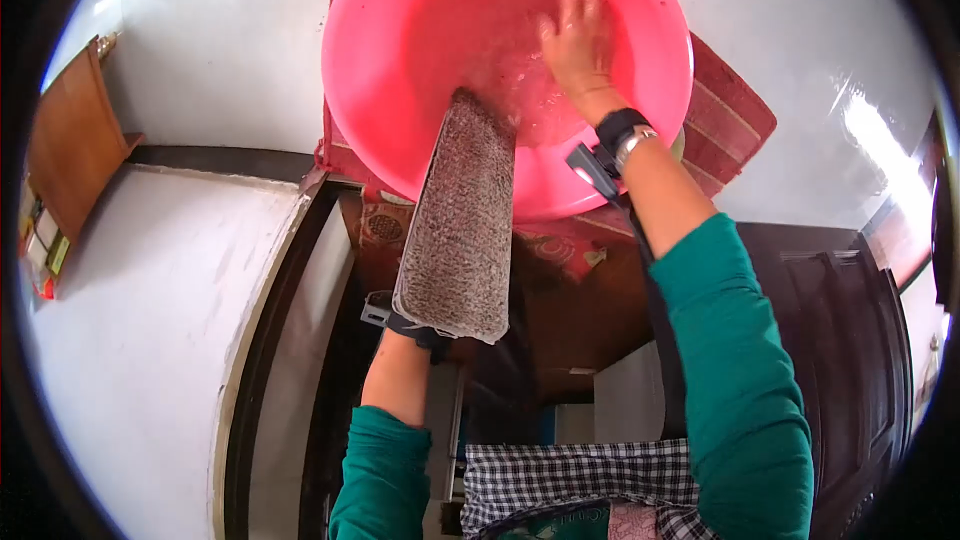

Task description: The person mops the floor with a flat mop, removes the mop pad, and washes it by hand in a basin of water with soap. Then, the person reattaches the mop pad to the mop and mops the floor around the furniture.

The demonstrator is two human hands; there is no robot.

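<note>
A large pink basin (365,70) holds cloudy water. A grey-brown, fuzzy flat mop pad (460,220) slants from the front into the basin, its far end at the water. My left forearm (397,378) reaches under the pad's near end; the pad hides my left hand and its fingers. Over the water on the right is my right hand (578,45), slightly blurred, with its fingers apart and nothing visible in them. A dark band and a silver watch (634,145) are on my right wrist.
A red patterned mat (725,110) lies under the basin on the pale floor (220,40). Dark door panels (830,340) stand at the right. At the left are a white surface (150,320) and a brown wooden panel (75,145). Checked cloth (580,470) shows at the bottom.
</note>
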